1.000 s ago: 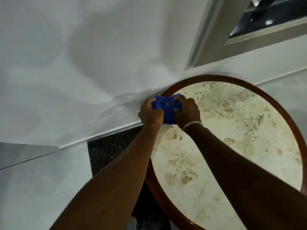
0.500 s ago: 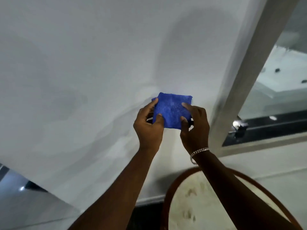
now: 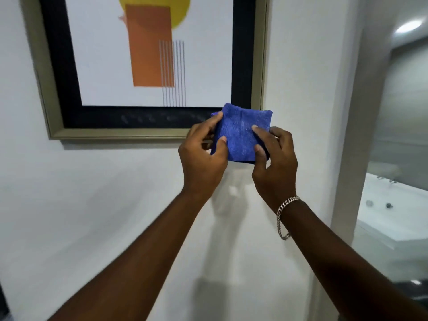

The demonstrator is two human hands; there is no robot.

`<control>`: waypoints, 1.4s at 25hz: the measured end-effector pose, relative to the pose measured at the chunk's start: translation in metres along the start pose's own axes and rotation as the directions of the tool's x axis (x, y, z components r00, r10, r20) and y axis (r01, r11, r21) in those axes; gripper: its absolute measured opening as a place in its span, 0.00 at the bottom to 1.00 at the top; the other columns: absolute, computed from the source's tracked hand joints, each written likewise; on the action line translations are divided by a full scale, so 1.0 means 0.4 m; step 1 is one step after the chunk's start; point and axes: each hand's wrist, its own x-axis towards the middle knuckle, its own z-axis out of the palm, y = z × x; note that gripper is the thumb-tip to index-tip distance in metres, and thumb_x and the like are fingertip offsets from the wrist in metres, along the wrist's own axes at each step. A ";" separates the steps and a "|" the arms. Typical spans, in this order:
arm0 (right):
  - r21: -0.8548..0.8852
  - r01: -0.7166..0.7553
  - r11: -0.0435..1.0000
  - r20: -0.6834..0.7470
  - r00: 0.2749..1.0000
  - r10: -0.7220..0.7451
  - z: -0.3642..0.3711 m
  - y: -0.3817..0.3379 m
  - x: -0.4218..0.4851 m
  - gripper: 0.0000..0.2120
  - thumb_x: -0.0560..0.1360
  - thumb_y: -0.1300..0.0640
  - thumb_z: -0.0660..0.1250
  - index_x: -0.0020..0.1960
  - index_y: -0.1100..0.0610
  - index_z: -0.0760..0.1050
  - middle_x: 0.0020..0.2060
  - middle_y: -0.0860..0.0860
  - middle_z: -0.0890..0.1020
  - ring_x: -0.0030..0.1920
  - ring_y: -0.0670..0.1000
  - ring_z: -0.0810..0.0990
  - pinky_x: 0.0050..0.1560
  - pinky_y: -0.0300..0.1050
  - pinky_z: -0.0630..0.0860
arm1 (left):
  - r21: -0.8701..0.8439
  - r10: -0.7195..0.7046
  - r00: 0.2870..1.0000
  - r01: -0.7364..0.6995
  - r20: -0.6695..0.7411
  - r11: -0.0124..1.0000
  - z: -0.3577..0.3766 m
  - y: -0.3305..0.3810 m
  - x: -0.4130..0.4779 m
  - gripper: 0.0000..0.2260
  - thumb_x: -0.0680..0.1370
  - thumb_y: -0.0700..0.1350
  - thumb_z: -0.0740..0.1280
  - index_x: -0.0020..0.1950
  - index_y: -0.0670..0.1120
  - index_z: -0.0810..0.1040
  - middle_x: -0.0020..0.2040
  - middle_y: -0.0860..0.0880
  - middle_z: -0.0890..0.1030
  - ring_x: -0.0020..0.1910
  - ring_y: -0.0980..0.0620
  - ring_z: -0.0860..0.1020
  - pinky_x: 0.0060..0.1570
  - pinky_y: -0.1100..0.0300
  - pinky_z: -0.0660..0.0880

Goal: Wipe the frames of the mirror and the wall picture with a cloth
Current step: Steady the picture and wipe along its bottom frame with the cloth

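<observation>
Both hands, left hand (image 3: 203, 158) and right hand (image 3: 274, 163), pinch blue cloth (image 3: 240, 133) before picture frame (image 3: 115, 133).

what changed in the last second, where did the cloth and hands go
The view swung up from the round table to the wall picture. Both hands rose with it: the left hand and right hand now hold the blue cloth flattened at the lower right corner of the picture's frame; whether it touches is unclear. Unchanged: both hands keep their grip on the cloth.

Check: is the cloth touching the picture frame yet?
Cannot tell. In the head view the cloth, held by the left hand and right hand, overlaps the frame's lower right corner, but a single front-on view shows neither contact nor gap.
</observation>
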 end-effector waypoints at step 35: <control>-0.322 0.070 0.944 -0.153 0.980 -0.125 0.317 -0.092 0.005 0.23 0.80 0.36 0.55 0.70 0.46 0.70 0.70 0.57 0.73 0.72 0.57 0.67 0.76 0.68 0.55 | 0.546 0.461 0.444 -0.831 0.768 -0.109 -0.299 -0.125 0.550 0.34 0.80 0.61 0.47 0.79 0.42 0.50 0.81 0.41 0.53 0.80 0.44 0.51 0.78 0.44 0.51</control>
